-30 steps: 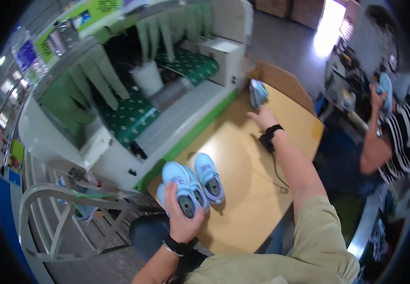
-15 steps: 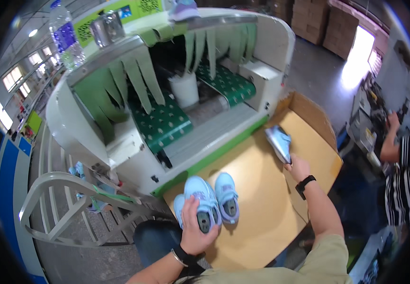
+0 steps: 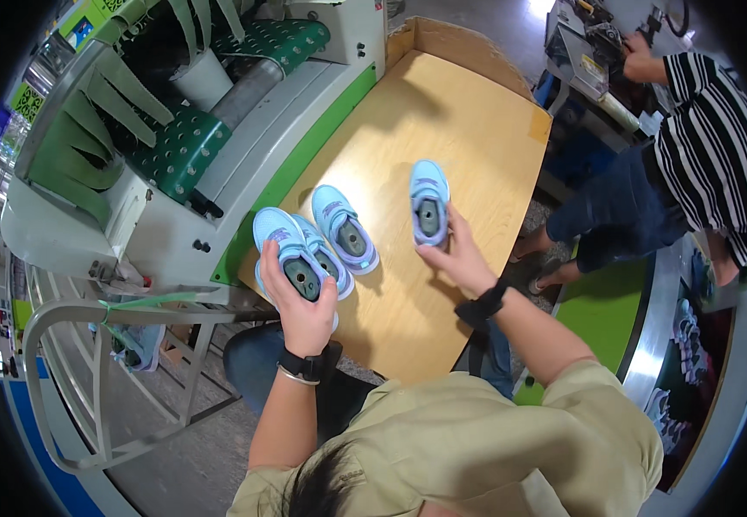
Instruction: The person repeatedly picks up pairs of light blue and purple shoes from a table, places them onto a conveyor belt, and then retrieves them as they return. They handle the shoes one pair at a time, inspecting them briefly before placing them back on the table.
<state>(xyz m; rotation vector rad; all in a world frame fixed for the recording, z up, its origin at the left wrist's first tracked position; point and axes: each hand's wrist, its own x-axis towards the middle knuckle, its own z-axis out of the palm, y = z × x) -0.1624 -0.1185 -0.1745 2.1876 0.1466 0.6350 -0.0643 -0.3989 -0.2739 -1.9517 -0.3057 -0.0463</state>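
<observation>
My left hand (image 3: 303, 320) is closed round the heel of a light blue sneaker (image 3: 277, 226), thumb on one side and fingers on the other. This shoe sits over a tight group, with a second blue sneaker (image 3: 340, 270) partly hidden beside it. Another blue sneaker (image 3: 330, 207) stands just to the right of them. Further right, my right hand (image 3: 468, 263) grips a matching sneaker (image 3: 428, 183) by its heel, toe pointing away from me. Dark grey insoles show inside the shoe openings.
The shoes are on a wooden tabletop (image 3: 468, 112) with a cardboard edge (image 3: 468, 47). A machine with a perforated green belt (image 3: 188, 142) and fabric strips stands at the far left. A grey metal rack (image 3: 63, 314) is nearer left. A person in a striped shirt (image 3: 709, 129) works at right.
My right hand has brought its sneaker from the right side of the board in toward the group and turned it toe-away. My left hand stays on its sneaker. The view has tilted down and shifted right.
</observation>
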